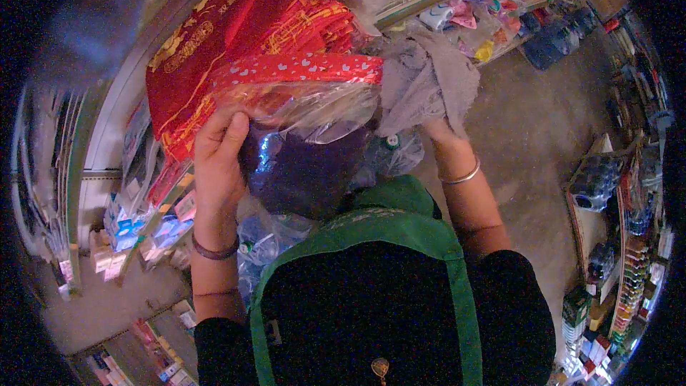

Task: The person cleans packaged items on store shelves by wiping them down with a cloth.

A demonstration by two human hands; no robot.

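My left hand [220, 154] is closed on the left edge of a clear plastic package [307, 161]. The package has a red top band with white hearts, and something dark and shiny shows inside it. A grey cloth [429, 82] is gripped in my right hand [441, 132], just right of the package; the cloth drapes over the fingers and hides most of them. Behind the package lie red bags or sheets [236, 36] with gold printing. Below the package, clear plastic wrapping [268, 232] shows at my waist.
Shelves with small packaged goods [493, 18] run along the back right. More crowded shelving [629, 243] stands at the far right, beyond a strip of floor [529, 143]. Boxes [128, 232] sit on shelves at the left. My green apron [357, 232] is close below.
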